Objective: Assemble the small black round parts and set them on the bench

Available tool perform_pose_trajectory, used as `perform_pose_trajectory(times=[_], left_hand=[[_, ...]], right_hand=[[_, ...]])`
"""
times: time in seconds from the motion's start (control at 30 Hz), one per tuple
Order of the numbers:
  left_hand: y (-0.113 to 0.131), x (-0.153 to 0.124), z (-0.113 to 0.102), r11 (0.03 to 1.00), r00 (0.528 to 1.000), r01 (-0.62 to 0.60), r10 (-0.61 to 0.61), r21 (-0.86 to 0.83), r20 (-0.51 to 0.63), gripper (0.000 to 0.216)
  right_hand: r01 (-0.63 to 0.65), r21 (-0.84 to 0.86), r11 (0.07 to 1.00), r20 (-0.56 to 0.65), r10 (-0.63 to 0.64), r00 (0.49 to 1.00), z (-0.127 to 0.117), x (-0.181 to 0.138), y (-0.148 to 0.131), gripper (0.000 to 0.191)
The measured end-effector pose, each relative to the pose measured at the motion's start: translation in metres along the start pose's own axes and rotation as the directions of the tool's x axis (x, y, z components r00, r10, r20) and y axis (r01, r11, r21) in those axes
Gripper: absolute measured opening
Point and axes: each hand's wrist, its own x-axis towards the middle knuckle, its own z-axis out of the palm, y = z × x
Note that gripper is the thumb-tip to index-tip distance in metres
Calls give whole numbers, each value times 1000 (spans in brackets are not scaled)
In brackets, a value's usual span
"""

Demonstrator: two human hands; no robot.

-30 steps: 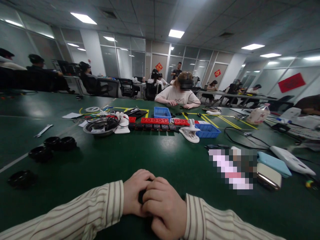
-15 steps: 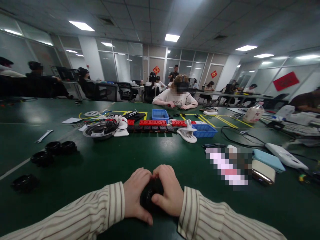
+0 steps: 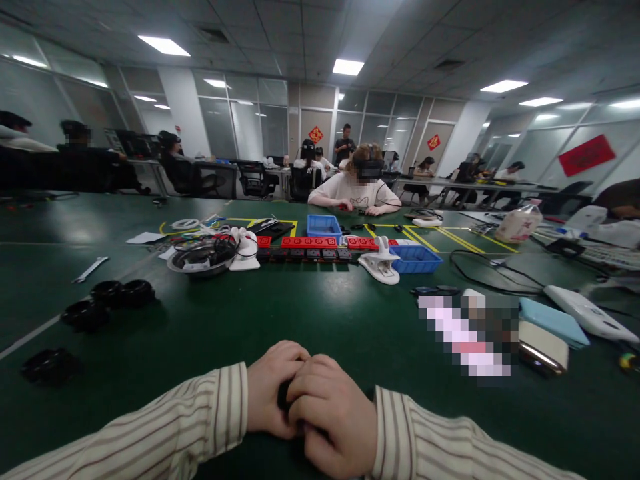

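Close together above the green table, my left hand (image 3: 274, 390) and my right hand (image 3: 333, 413) are both closed around a black round plastic part (image 3: 283, 395). Only a dark sliver of that part shows between the palms; the fingers cover the rest. My right hand's fingers lie over its front and touch my left hand. Off to the left stand several black ring-shaped plastic parts (image 3: 86, 315), which look similar in colour and gloss.
Across the middle lie a metal bowl of cables (image 3: 205, 268), red blocks (image 3: 309, 243), a white clip stand (image 3: 381, 263) and blue bins (image 3: 416, 259). A wrench (image 3: 91, 269) lies left, a light-blue case (image 3: 554, 323) right. A person (image 3: 357, 190) sits opposite.
My right hand has turned and its fingers have wrapped over the front of the black part, hiding most of it. My left hand has curled its thumb inward.
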Motion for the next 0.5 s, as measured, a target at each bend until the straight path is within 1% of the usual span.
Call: perform_pose_trajectory(times=[0.1, 0.17, 0.2, 0.27, 0.33, 0.4, 0.43, 0.5], left_hand=[[0, -1, 1, 999, 999, -33, 34, 10, -34, 49], [3, -2, 2, 999, 999, -20, 22, 47, -44, 54], [5, -3, 3, 997, 999, -6, 9, 71, -44, 57], [10, -4, 4, 993, 998, 33, -27, 114, -53, 63], [14, -5, 4, 988, 994, 77, -65, 135, -92, 69], [16, -5, 5, 983, 987, 117, -100, 138, -126, 68], [16, -5, 5, 983, 986, 129, -112, 134, -127, 64], [13, -5, 4, 986, 988, 131, -121, 107, -99, 55]], right_hand=[[106, 50, 993, -25, -105, 994, 2, 1, 1, 15], [96, 55, 994, -66, -92, 994, 1, 2, -1, 21], [62, 45, 997, -93, -58, 994, 0, 2, -2, 23], [-45, 18, 999, -133, 47, 990, -2, 3, -6, 27], [-177, -5, 984, -153, 174, 973, -2, 3, -8, 43], [-291, -37, 956, -151, 283, 947, 0, 3, -9, 54], [-330, -63, 942, -137, 319, 938, 1, 3, -9, 55], [-374, -123, 919, -90, 365, 927, 2, 2, -9, 45]])
